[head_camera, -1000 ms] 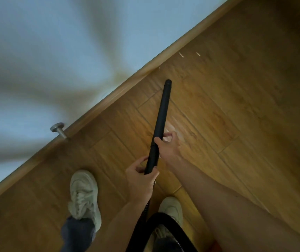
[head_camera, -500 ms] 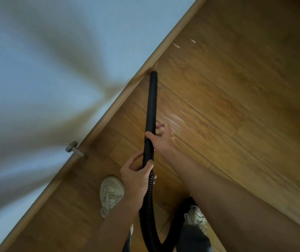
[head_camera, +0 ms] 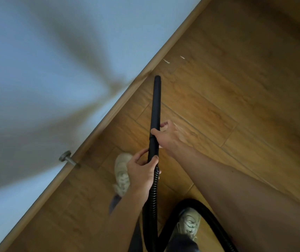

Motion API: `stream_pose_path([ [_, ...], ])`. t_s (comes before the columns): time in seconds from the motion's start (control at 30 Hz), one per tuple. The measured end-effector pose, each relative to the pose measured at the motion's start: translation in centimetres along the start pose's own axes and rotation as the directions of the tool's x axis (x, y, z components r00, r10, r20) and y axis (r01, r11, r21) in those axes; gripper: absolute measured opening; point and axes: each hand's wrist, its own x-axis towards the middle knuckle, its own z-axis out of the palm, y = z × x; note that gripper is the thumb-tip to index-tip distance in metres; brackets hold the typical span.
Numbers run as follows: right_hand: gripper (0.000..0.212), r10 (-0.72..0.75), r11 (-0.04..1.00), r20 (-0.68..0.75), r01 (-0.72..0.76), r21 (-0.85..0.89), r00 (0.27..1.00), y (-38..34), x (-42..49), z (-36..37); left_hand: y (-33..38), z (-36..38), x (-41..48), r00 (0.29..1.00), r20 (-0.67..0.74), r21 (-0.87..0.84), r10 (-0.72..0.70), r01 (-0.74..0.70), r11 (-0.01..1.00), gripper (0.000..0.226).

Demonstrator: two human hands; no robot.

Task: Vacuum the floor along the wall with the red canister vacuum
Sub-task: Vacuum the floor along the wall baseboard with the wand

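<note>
The black vacuum wand [head_camera: 155, 108] slants down to the wooden floor [head_camera: 236, 106], its tip near the baseboard [head_camera: 120, 100], ribbed hose [head_camera: 153, 197] trailing behind.

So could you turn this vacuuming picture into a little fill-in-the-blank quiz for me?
1. Both hands grip the black ____ of the vacuum, the left hand nearer the body than the right hand.
2. The tube's tip points toward the wooden ____ at the foot of the wall.
3. A metal door stop sticks out from the ____.
4. Small white scraps lie on the ____ beyond the tip.

Missing words: tube; skirting board; wall; floor
</note>
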Motion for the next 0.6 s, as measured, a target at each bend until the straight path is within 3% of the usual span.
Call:
stream_pose_path([
  [0.6,0.038,0.005,0.997,-0.067,0.001,0.082,0.998,-4.6,6.6,-3.0,3.6,5.4,6.3,0.993,0.111,0.039,-0.045,0.041,0.998,0.029],
])
